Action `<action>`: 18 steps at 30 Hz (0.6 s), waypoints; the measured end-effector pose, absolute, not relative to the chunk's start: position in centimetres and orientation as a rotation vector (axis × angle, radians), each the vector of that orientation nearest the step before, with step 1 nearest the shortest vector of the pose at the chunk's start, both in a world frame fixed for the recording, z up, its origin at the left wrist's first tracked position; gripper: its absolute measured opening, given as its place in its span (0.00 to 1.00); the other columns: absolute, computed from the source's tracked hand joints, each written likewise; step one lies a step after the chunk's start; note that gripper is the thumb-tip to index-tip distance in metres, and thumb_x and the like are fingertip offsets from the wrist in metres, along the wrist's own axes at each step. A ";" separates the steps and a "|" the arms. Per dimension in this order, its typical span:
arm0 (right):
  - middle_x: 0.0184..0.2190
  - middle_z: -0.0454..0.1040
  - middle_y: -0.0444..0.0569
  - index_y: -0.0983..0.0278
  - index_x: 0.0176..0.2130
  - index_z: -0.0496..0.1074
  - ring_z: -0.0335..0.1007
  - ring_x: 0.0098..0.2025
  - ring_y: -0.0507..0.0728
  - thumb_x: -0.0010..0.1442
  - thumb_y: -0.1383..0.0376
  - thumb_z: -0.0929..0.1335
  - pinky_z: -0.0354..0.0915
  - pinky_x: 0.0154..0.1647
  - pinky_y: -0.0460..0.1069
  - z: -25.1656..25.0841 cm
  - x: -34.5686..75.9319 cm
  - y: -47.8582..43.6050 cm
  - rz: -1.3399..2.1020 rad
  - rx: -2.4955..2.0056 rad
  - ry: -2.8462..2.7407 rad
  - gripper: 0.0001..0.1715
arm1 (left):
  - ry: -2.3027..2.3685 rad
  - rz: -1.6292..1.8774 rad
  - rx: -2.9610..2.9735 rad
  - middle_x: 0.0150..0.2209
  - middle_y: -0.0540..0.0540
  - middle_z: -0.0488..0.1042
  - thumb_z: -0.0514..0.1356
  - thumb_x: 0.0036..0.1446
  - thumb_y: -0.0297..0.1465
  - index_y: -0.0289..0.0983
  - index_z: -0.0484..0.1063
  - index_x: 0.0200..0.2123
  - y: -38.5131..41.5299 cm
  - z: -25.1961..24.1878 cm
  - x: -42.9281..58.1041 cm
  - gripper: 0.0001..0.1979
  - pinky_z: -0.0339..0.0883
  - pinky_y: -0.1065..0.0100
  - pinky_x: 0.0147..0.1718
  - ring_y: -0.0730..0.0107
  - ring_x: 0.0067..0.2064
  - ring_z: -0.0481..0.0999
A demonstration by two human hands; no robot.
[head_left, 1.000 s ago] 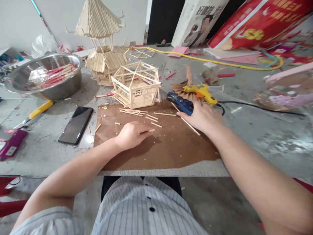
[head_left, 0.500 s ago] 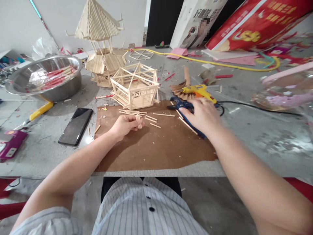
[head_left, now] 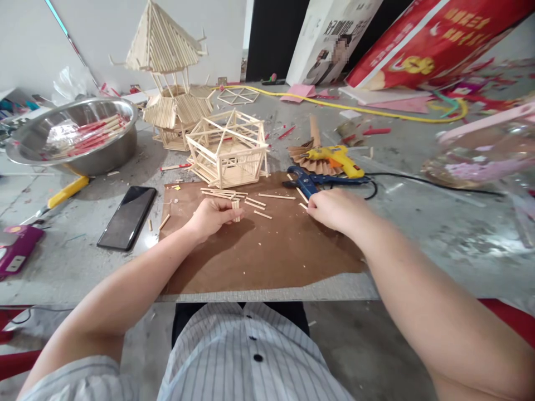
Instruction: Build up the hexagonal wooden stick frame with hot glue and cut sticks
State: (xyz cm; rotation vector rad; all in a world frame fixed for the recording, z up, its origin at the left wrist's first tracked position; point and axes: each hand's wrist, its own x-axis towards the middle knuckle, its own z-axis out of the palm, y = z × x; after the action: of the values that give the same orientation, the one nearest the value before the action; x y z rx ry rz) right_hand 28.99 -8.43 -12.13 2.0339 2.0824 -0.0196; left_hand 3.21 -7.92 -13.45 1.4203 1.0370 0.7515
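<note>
At far left, a round steel basin [head_left: 115, 146] of red-tipped sticks sits on a gray, scuffed counter [head_left: 418, 239], a yellow-handled knife [head_left: 69, 192] beside it. A glossy black phone [head_left: 126, 217] lies slantwise near the left edge of a creased brown sheet [head_left: 267, 259], whose near margin runs just short of the counter's front edge. The left hand [head_left: 212, 216] pinches a bundle of short, pale sticks [head_left: 237, 210] between thumb and fingers over the sheet, their long axes nearly vertical in the view. Beyond it stand a tiered stick tower [head_left: 163, 47] with a pointed, ribbed roof and, to its right, an open hexagonal stick frame [head_left: 236, 176]. Loose sticks [head_left: 276, 196] lie nearby; a crumb-dotted stretch of sheet offers room between the hands. At right, a thin stick [head_left: 303, 206] slants toward the near right, disappearing beneath the curled right hand [head_left: 337, 209]; whether the fingers grip it cannot be told. Blue-handled cutters [head_left: 304, 181] rest just beyond, jaws pointing left, before a yellow glue gun [head_left: 339, 160].
</note>
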 end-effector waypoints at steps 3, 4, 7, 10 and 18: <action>0.27 0.74 0.53 0.63 0.24 0.72 0.69 0.29 0.58 0.50 0.65 0.62 0.53 0.23 0.48 -11.6 28.4 -8.3 -0.091 1.985 2.113 0.11 | 1.050 0.724 1.556 0.22 0.49 0.71 0.63 0.43 0.37 0.32 0.73 0.22 -7.8 -12.6 2.7 0.12 0.60 0.74 0.27 0.78 0.25 0.66; 0.25 0.74 0.51 0.63 0.23 0.71 0.69 0.29 0.58 0.48 0.65 0.62 0.53 0.22 0.48 -11.4 28.2 -8.4 -0.113 1.990 2.149 0.09 | 1.066 0.739 1.574 0.23 0.49 0.71 0.63 0.43 0.37 0.32 0.73 0.23 -7.8 -12.2 2.5 0.12 0.60 0.74 0.27 0.78 0.25 0.66; 0.22 0.73 0.47 0.62 0.23 0.68 0.67 0.25 0.54 0.47 0.66 0.63 0.55 0.23 0.46 -10.5 27.2 -9.0 -0.256 2.092 2.412 0.06 | 1.121 0.869 1.515 0.24 0.50 0.71 0.63 0.42 0.38 0.32 0.74 0.25 -7.4 -11.2 1.8 0.13 0.61 0.74 0.28 0.78 0.26 0.67; 0.20 0.71 0.44 0.63 0.26 0.66 0.66 0.20 0.50 0.49 0.65 0.63 0.58 0.23 0.45 -9.7 25.7 -9.5 -0.712 2.156 2.786 0.04 | 1.142 0.867 1.523 0.23 0.50 0.71 0.63 0.42 0.38 0.32 0.74 0.25 -7.1 -11.1 1.5 0.13 0.60 0.74 0.27 0.78 0.25 0.66; 0.20 0.68 0.42 0.63 0.26 0.62 0.63 0.19 0.48 0.49 0.66 0.65 0.60 0.20 0.45 -12.2 23.0 -8.1 -1.628 2.067 3.049 0.04 | 1.107 0.691 1.690 0.19 0.52 0.66 0.61 0.43 0.37 0.33 0.73 0.22 -7.5 -12.4 2.2 0.11 0.53 0.74 0.22 0.78 0.22 0.60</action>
State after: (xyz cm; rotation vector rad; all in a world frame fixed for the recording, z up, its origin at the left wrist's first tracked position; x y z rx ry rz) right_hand 22.98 -8.11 -12.21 2.0666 3.0495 -1.6280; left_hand 2.23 -7.49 -12.41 1.6903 1.1073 0.6912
